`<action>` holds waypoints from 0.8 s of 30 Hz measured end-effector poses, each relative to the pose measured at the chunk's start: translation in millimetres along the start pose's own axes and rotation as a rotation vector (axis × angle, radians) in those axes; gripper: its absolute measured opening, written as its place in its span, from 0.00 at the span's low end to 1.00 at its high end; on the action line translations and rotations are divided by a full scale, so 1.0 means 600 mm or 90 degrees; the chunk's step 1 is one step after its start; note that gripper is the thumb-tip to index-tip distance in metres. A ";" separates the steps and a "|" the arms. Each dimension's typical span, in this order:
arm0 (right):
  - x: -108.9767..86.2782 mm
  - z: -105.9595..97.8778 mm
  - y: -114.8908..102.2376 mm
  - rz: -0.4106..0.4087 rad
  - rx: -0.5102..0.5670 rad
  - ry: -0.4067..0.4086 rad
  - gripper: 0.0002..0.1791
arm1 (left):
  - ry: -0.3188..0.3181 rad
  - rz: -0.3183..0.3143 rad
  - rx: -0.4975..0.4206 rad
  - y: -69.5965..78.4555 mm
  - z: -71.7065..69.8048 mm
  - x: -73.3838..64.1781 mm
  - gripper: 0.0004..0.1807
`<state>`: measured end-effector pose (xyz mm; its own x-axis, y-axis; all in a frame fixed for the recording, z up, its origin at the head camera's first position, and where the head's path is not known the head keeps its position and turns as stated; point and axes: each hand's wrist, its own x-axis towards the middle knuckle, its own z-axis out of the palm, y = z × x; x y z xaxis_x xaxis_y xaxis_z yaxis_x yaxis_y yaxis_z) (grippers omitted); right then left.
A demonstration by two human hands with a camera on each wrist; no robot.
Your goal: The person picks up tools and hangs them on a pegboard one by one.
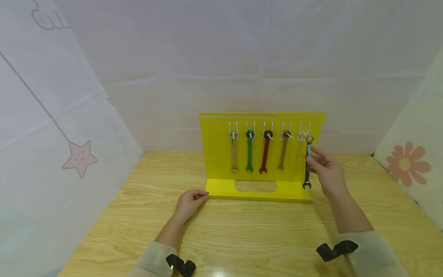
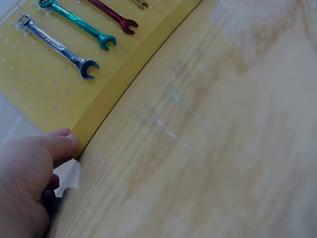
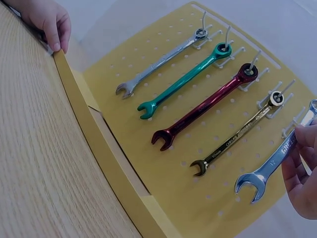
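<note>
In the head view my right hand (image 1: 329, 174) pinches a silver combination wrench (image 1: 307, 171) by its shank, ring end up and open end down. The ring end is right at the tip of the rightmost white hook (image 1: 302, 135) of a yellow pegboard stand (image 1: 221, 154). My left hand (image 1: 189, 203) grips the front left corner of the stand's base, thumb and fingers at the edge. On the other hooks hang a silver wrench (image 3: 158, 63), a green wrench (image 3: 185, 79), a dark red wrench (image 3: 208, 106) and a gold wrench (image 3: 237, 136).
The stand rests on a wood-grain table (image 1: 249, 234), its base lip (image 1: 259, 199) facing me. Through the base runs a cut-out slot (image 1: 256, 186). A pale cloth backdrop (image 1: 221, 96) rises behind and along both sides.
</note>
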<state>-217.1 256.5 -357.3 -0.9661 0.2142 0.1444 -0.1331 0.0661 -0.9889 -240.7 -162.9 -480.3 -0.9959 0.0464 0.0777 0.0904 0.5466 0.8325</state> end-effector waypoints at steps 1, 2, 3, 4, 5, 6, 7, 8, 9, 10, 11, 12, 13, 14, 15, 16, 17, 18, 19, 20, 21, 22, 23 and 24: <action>0.003 0.001 0.001 0.001 -0.008 -0.001 0.28 | 0.000 0.000 0.001 0.000 0.000 0.000 0.07; 0.005 0.001 0.002 0.002 -0.007 -0.003 0.28 | 0.000 0.000 0.002 0.000 0.000 0.000 0.07; 0.008 0.002 0.003 0.005 0.000 -0.005 0.28 | 0.000 0.001 0.000 0.000 0.000 0.000 0.07; 0.010 0.002 0.003 0.008 0.008 -0.008 0.28 | -0.001 0.001 -0.001 -0.001 0.000 0.001 0.07; 0.012 0.003 0.004 0.008 0.008 -0.009 0.28 | -0.001 0.001 -0.001 -0.001 0.000 0.001 0.07; 0.015 0.003 0.005 0.009 0.006 -0.011 0.29 | -0.001 0.001 0.000 -0.001 0.000 0.001 0.07; 0.017 0.004 0.005 0.010 0.006 -0.011 0.29 | -0.001 0.001 0.000 -0.001 0.000 0.001 0.07; 0.019 0.004 0.005 0.012 0.008 -0.012 0.29 | -0.002 0.001 -0.001 -0.002 0.000 0.001 0.07; 0.021 0.005 0.006 0.014 0.002 -0.012 0.30 | -0.002 0.001 -0.001 -0.002 0.000 0.001 0.07; 0.022 0.005 0.006 0.014 -0.007 -0.012 0.29 | -0.003 0.001 -0.001 -0.002 0.000 0.001 0.07; 0.024 0.006 0.006 0.015 -0.010 -0.010 0.29 | -0.003 0.001 -0.001 -0.002 0.000 0.001 0.07; 0.026 0.007 0.007 0.016 -0.015 -0.009 0.29 | -0.003 0.001 -0.001 -0.003 0.000 0.001 0.07; 0.028 0.008 0.007 0.014 -0.019 -0.007 0.29 | -0.003 0.001 -0.002 -0.003 -0.001 0.001 0.07; 0.030 0.008 0.008 0.013 -0.028 -0.006 0.29 | -0.003 0.000 -0.002 -0.003 -0.001 0.001 0.07; 0.032 0.009 0.009 0.012 -0.025 -0.006 0.29 | -0.003 0.001 -0.002 -0.003 -0.001 0.001 0.07; 0.034 0.010 0.010 0.012 -0.024 -0.006 0.29 | -0.003 0.002 -0.002 -0.003 -0.001 0.001 0.07; 0.036 0.010 0.011 0.011 -0.025 -0.008 0.29 | -0.002 0.003 -0.002 -0.004 -0.001 0.002 0.07; 0.038 0.010 0.012 0.009 -0.030 -0.008 0.29 | -0.001 0.004 -0.001 -0.004 -0.001 0.002 0.07; 0.040 0.010 0.013 0.009 -0.030 -0.008 0.28 | -0.002 0.005 -0.002 -0.004 0.000 0.002 0.07; 0.042 0.011 0.013 0.010 -0.030 -0.007 0.28 | -0.002 0.006 -0.001 -0.004 0.001 0.002 0.07; 0.044 0.011 0.014 0.012 -0.022 -0.006 0.28 | -0.001 0.006 -0.002 -0.004 0.001 0.002 0.07; 0.046 0.012 0.015 0.014 -0.022 -0.004 0.27 | -0.001 0.007 -0.002 -0.003 0.001 0.002 0.07; 0.048 0.012 0.015 0.018 -0.014 -0.001 0.27 | -0.002 0.007 -0.003 -0.003 0.002 0.002 0.07; 0.049 0.013 0.015 0.021 -0.010 0.003 0.26 | -0.002 0.006 -0.003 -0.003 0.002 0.002 0.07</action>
<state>-248.6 255.9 -362.3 -0.9689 0.2211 0.1114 -0.0972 0.0742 -0.9925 -242.0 -162.7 -482.1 -0.9949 0.0545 0.0844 0.1005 0.5418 0.8345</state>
